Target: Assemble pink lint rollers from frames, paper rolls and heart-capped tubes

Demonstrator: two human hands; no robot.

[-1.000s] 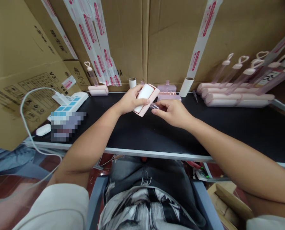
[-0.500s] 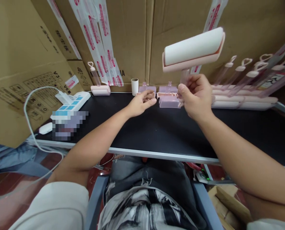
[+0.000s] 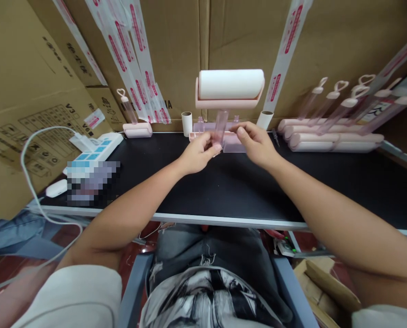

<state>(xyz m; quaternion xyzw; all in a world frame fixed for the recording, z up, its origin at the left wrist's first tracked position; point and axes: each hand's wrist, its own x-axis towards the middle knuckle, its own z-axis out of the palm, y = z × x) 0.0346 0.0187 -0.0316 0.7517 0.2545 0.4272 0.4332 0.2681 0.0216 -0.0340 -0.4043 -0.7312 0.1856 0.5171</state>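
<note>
A lint roller [image 3: 231,84] stands upright above the table, its white paper roll lying in a pale pink shell, its clear pink handle [image 3: 221,124] pointing down. My left hand [image 3: 199,151] is closed round the lower part of that handle. To the right of the handle, my right hand [image 3: 258,145] is apart from it, fingers loosely bent, with nothing visible between them. Behind and between the hands lie clear pink plastic covers [image 3: 235,145] and a pink roller part [image 3: 193,135], both partly hidden by the hands.
Finished lint rollers [image 3: 336,141] with heart-loop handles lie stacked at the right. Another small roller [image 3: 137,130] stands at the back left. White tubes [image 3: 187,124] stand at the back of the black table [image 3: 220,191]. A power strip [image 3: 97,150] with a cable is at left; cardboard walls surround the table.
The lint roller has moved left and lower, from my right hand into my left hand, and is now level. My right hand has let go, uncovering a white tube behind it.
</note>
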